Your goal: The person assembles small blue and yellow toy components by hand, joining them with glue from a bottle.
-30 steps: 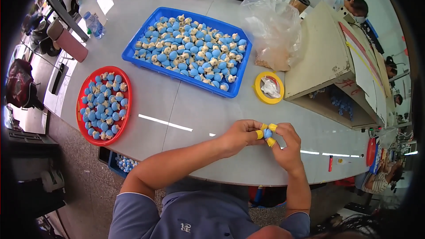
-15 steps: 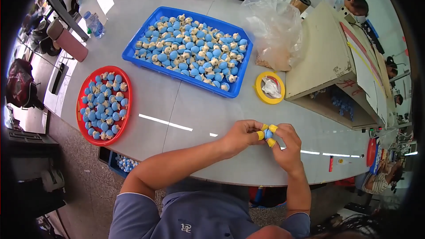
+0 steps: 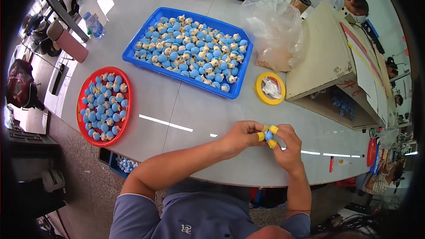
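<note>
Between my fingertips is a small blue rounded piece [image 3: 268, 135], held over the grey table [image 3: 195, 128] near its front edge. My left hand [image 3: 243, 136] pinches it from the left, and my right hand [image 3: 288, 146] grips it from the right. Yellow covers wrap the thumb and finger tips of both hands. What lies on the underside of the piece is hidden by the fingers. Farther back, a blue tray [image 3: 186, 79] holds a heap of small blue-and-cream figures. A red oval tray [image 3: 125, 126] at the left carries several more of them.
A yellow tape roll [image 3: 261, 96] with crumpled white paper lies by an open-fronted box [image 3: 318, 68]. Behind it sits a clear plastic bag [image 3: 276, 26]. A pink flask [image 3: 68, 42] and a water bottle [image 3: 94, 25] stand far left. A red pen-like object [image 3: 331, 164] lies at right.
Both hands stay in nearly the same place, still holding the blue piece. The fingertips have shifted very slightly around it.
</note>
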`<state>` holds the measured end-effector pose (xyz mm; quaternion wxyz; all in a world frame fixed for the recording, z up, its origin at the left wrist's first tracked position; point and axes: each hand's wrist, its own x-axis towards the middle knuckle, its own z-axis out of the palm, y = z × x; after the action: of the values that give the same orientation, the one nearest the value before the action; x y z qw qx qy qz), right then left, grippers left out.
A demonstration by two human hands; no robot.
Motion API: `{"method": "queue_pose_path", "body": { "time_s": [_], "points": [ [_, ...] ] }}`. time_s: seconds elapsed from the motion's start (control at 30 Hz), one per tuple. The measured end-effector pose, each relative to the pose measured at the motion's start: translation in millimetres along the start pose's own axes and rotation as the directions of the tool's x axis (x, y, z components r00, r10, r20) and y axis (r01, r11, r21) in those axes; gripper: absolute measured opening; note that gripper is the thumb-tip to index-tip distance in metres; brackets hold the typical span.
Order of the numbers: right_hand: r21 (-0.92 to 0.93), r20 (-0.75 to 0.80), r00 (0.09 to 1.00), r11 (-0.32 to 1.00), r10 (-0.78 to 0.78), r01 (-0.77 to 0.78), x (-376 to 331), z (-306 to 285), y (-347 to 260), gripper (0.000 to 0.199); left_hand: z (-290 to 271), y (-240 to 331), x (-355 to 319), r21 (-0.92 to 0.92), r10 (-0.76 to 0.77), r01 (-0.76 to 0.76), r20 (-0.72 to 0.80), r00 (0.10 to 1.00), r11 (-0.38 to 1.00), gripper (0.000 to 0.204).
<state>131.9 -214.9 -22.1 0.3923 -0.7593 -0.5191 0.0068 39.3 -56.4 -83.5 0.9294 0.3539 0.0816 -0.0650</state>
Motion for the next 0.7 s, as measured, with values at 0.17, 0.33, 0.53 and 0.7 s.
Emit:
{"method": "queue_pose_path", "body": {
  "time_s": [0.17,0.33,0.53,0.7],
  "points": [
    [0.073,-0.028,0.991,0.989,0.129,-0.126,-2.6,3.4,-1.4,0.038,1.1,2.7,-1.7,0.000,0.016,-0.016,0.007,1.000,1.000,0.028],
    [0.098,-0.042,0.989,0.985,0.144,-0.139,-5.4,4.8,0.7,0.036,1.5,3.7,-1.9,-0.021,-0.017,0.018,0.013,1.000,1.000,0.026],
    [0.018,-0.078,0.997,1.000,0.025,-0.024,-7.2,6.4,4.2,0.031,1.5,3.0,-1.7,0.002,-0.009,0.009,0.000,1.000,1.000,0.027],
    [0.068,-0.045,0.997,0.996,0.065,-0.062,-6.1,5.9,1.7,0.025,0.3,3.0,-1.2,0.077,0.038,-0.039,0.005,0.999,0.996,0.027]
  ]
}}
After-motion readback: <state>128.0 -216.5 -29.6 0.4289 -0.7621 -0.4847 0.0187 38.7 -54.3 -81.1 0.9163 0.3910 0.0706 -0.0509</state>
